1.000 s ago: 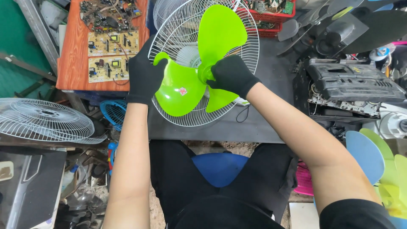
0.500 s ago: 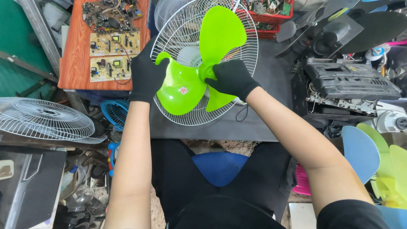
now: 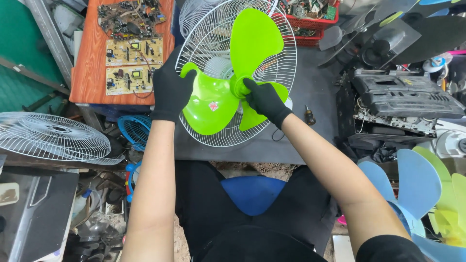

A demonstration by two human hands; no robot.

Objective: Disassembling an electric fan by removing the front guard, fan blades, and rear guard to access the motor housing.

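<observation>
— How are the hands set?
— Both gloved in black. The left hand [image 3: 171, 92] curls its fingers over the edge of one blade of the green fan blade [image 3: 233, 82]. The right hand [image 3: 264, 101] pinches the hub, thumb up.
— Where is the blade?
— In front of the white wire guard [image 3: 279, 63], above the dark desk [image 3: 315, 97].
— Any change from half a second ago?
— Hardly: same grips, blade in the same spot.

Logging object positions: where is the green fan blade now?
Head view, upper centre: the green fan blade sits against the white wire grille, held by the left hand and right hand.
</observation>
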